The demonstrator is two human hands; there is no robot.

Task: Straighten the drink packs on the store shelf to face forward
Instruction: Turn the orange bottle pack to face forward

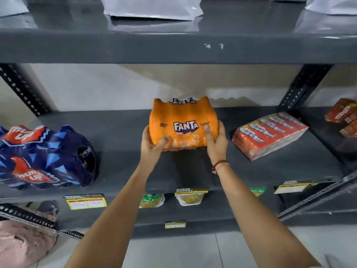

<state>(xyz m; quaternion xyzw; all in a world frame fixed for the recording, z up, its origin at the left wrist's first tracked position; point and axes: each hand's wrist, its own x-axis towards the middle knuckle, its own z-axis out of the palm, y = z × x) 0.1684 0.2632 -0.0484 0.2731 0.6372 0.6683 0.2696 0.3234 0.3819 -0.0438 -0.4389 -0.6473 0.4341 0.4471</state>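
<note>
Nearest the camera, two bare forearms reach up from the bottom of the frame to the middle shelf (119,136). The left hand (150,142) and the right hand (217,141) (a red thread at its wrist) each have their grip closed on a lower corner of the orange drink pack (183,124), thumbs pressed on its front. That pack sits at centre frame, back from the shelf's front edge, its logo square to the viewer, so it looks about done. At the left of the frame the blue drink pack (44,157) lies turned, its end showing, and likely still needs straightening. At the right, the red pack (269,135) lies flat and angled, also seemingly left to do.
</note>
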